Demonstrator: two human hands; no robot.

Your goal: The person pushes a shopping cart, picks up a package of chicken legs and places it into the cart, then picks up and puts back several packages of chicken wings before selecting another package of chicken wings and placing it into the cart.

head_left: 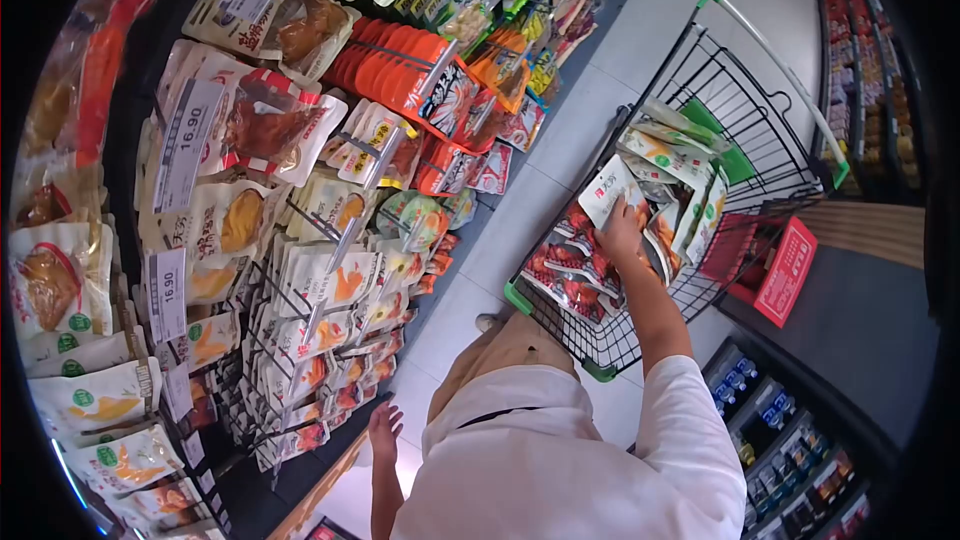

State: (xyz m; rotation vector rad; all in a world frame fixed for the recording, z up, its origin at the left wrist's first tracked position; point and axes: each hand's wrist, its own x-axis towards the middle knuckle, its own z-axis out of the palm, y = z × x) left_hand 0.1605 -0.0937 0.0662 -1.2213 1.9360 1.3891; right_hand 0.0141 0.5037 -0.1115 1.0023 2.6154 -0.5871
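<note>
My right hand (620,228) reaches into the shopping cart (735,65) and grips the lower edge of a white food packet (612,190). Beneath and beside it lie red-and-white packets (575,265) and several white and green packets (690,155). My left hand (384,427) hangs low, near the bottom of the shelf rack, with fingers apart and nothing in it. Hanging white packets (335,280) are the goods nearest to it.
Hooks on the left carry orange packets (400,70) and other bagged food, with price tags (188,145) sticking out. A red box (785,270) stands beside the cart. Shelves with small goods (790,450) are at the lower right. Pale floor tiles (560,140) run between.
</note>
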